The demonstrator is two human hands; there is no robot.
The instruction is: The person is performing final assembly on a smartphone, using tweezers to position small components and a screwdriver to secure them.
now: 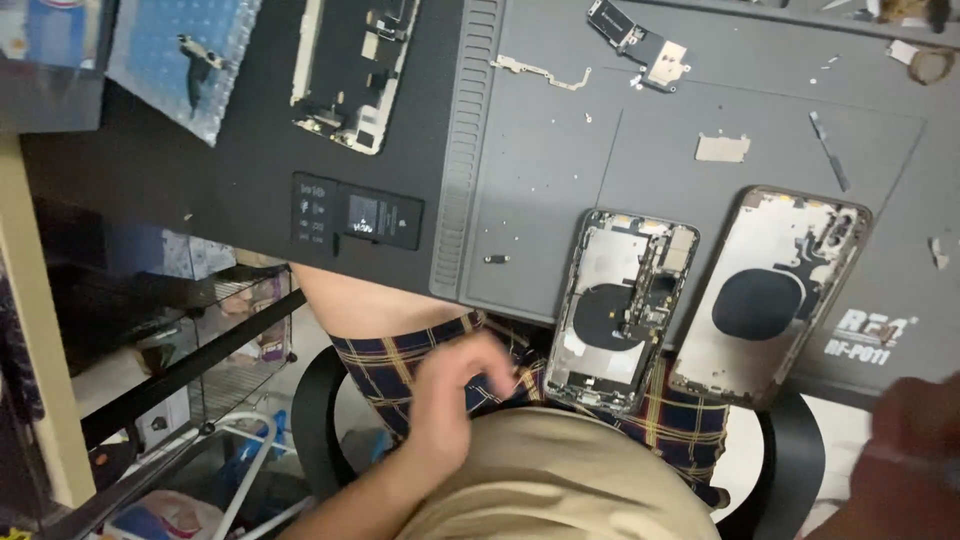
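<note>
The opened phone housing (620,310) lies at the near edge of the grey work mat (560,160), its lower end hanging a little over the edge, above the lap. It is a rounded metal frame with a dark round coil and small boards inside. Just beside it, on its right, I see a second phone housing (770,295) — wider looking, pale inside, with a dark circle in the middle.

My left hand (455,395) is low over the plaid shorts (400,365), just below the mat edge and near the first housing but not touching it. The fingers are curled loosely and blurred, so I cannot tell if they pinch anything. My right hand (915,440) is at the right border, dark and blurred; its grip I cannot tell either.

Further on the mat rest a thin metal bracket (540,72), a small circuit board (640,42) and a flat beige plate (722,148).
</note>
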